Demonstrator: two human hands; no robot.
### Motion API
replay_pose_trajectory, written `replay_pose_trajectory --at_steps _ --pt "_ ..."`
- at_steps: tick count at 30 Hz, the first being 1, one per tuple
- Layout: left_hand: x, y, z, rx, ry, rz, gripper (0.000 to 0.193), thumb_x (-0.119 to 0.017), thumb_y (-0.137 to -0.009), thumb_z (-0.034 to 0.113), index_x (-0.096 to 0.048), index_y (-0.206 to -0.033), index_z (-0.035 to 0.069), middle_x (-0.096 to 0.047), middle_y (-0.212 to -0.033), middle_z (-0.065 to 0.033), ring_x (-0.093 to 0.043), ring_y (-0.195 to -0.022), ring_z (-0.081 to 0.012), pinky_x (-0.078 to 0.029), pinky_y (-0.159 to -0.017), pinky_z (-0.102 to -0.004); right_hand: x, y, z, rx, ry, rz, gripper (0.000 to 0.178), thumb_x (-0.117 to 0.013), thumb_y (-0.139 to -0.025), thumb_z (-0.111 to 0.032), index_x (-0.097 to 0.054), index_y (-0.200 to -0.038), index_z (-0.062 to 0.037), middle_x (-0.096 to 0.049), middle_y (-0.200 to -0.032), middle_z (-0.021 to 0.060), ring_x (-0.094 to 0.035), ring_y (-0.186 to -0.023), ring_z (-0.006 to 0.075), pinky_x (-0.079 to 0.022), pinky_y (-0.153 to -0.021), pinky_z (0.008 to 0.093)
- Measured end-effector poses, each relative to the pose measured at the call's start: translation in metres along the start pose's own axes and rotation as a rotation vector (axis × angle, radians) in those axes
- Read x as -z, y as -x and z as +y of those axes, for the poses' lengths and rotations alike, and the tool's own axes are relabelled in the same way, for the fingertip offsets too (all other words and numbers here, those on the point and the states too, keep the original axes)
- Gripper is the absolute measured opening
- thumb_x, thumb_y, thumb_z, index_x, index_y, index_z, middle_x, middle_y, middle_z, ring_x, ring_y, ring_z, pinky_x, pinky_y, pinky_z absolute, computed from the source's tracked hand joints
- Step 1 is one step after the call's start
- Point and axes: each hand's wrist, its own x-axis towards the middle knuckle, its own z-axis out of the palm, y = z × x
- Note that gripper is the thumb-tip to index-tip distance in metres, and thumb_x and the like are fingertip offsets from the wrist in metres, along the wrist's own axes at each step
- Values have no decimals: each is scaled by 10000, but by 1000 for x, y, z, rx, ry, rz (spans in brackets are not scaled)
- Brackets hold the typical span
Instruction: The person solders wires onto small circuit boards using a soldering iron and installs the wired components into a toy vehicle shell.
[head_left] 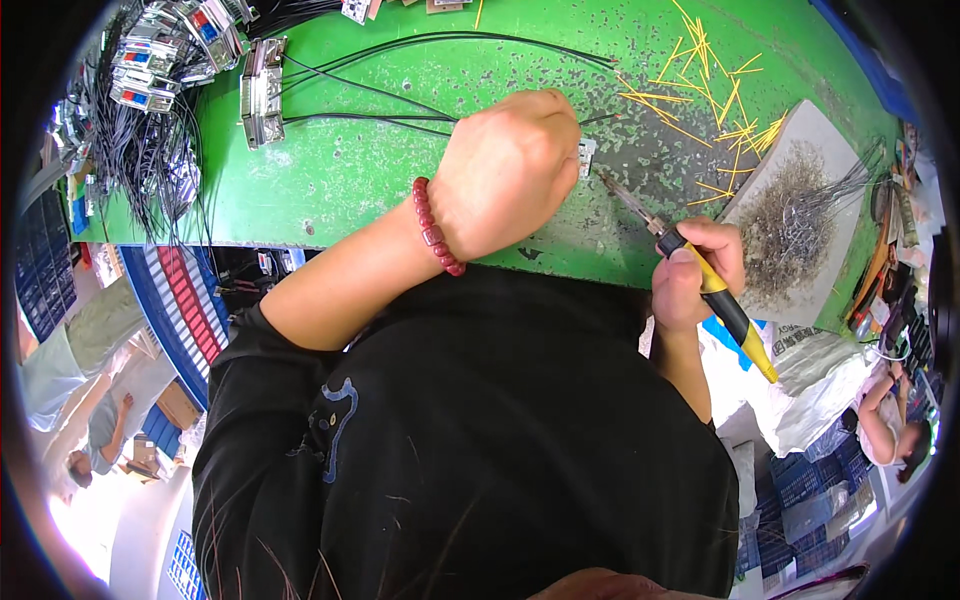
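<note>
My right hand (695, 275) grips a yellow and black soldering iron (715, 290), its tip pointing up and left. That tip ends just beside a small white part (586, 158) at the edge of my left hand (515, 165). The left hand is closed, with a red bead bracelet (433, 228) at its wrist; its fingertips are hidden underneath, so what they grip does not show. Black wires (370, 118) run from metal housings (262, 95) toward and under the left hand. One bare wire end comes out past its knuckles.
Metal connectors with bundled black wires (150, 140) are heaped at the far left of the green table (330, 190). Thin yellow sticks (725, 95) lie scattered at the back right. A grey board (850, 165) carries dark debris and fine wires. Other people are at both sides.
</note>
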Motion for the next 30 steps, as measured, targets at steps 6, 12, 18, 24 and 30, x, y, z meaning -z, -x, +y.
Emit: replay_pose_trajectory --at_steps 6,12,18,24,30 --pt "0 0 1 -8 11 7 69 -648 -725 7 -581 -738 0 -628 -840 -129 -617 -766 -320 -517 -650 -379 -2 0 -4 -11 39 -7 326 -720 -827 -287 -578 -903 -4 -477 -688 -4 -390 -605 67 -286 -558 226" --pt "1 0 0 -8 -9 10 64 -647 -725 8 -584 -736 5 -632 -847 -125 -621 -761 -318 -521 -651 -378 0 0 1 -2 39 -25 291 -713 -818 -245 -573 -903 -4 -485 -702 -1 -399 -616 69 -290 -563 227" --pt "0 -1 1 1 -13 -5 63 -649 -722 8 -587 -735 8 -636 -852 -122 -623 -754 -315 -523 -646 -379 -1 1 -1 7 -5 48 223 -667 -796 -159 -555 -901 2 -498 -732 18 -415 -647 78 -299 -581 231" --pt "1 -3 1 11 -51 -32 50 -636 -734 26 -589 -726 11 -636 -848 -115 -620 -754 -320 -519 -653 -386 -1 0 -1 -5 3 10 270 -696 -815 -218 -558 -905 -4 -481 -717 3 -390 -628 70 -292 -578 230" --pt "4 -6 2 62 -59 -104 54 -621 -737 29 -580 -711 6 -623 -827 -117 -613 -760 -326 -511 -649 -392 -2 -1 -4 -24 29 -11 324 -719 -833 -281 -563 -917 -10 -476 -711 -7 -388 -623 63 -287 -573 229"
